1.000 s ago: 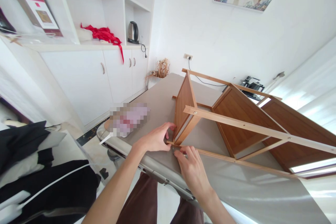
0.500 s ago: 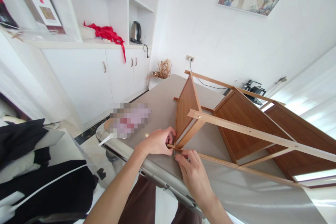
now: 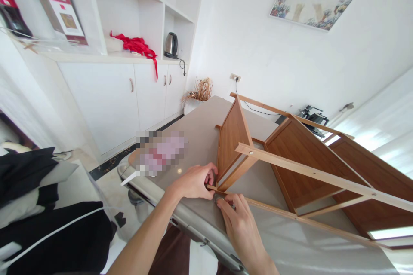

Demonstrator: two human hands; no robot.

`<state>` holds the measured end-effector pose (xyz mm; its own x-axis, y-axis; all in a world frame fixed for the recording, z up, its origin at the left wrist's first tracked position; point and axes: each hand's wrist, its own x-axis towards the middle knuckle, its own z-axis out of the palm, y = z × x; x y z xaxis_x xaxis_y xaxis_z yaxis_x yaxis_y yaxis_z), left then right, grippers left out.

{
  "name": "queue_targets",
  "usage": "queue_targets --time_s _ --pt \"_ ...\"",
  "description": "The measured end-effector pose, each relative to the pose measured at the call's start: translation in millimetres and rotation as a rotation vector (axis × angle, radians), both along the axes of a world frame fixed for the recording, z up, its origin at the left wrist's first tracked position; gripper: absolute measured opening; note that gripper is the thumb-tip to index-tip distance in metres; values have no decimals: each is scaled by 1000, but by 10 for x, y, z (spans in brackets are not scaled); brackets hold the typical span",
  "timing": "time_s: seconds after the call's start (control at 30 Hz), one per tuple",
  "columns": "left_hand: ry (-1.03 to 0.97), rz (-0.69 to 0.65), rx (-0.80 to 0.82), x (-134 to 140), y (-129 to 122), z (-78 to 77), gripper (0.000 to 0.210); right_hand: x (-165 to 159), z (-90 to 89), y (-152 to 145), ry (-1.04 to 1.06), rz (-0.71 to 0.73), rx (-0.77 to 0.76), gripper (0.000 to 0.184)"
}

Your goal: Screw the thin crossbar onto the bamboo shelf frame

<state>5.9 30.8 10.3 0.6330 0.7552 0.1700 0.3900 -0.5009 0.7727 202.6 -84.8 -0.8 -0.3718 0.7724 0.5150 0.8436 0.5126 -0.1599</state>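
A wooden shelf rack (image 3: 309, 167) with brown panels and pale rails lies on its side on the grey table (image 3: 200, 124). My left hand (image 3: 195, 181) is curled around the end of its lower rail, at the near left corner, thumb and fingers closed on the wood. Just right of that corner, my right hand (image 3: 238, 217) pinches a small shiny metal piece (image 3: 216, 197) against the near side of the rail. The fingers cover most of this piece, so its exact kind is unclear.
On the table's left lies a blurred-out pinkish item (image 3: 163, 151). Dark clothing (image 3: 64, 236) and a white cable are at lower left. Behind stand white cabinets (image 3: 100, 103) with a kettle (image 3: 171, 45) and red ribbon (image 3: 137, 45). A dried plant (image 3: 203, 89) stands beyond the table.
The whole view has shifted slightly, so everything sits a little lower. Both hands keep their places at the rack's corner, with hardly any finger movement visible.
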Motion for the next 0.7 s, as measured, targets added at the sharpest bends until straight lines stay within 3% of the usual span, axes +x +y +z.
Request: queue_targets --time_s 0.5,0.7 --pt "21 10 21 -1 3 -6 49 -64 93 -19 -44 -24 27 24" --pt "9 14 20 -6 -5 1 46 -71 108 5 30 -21 -5 22"
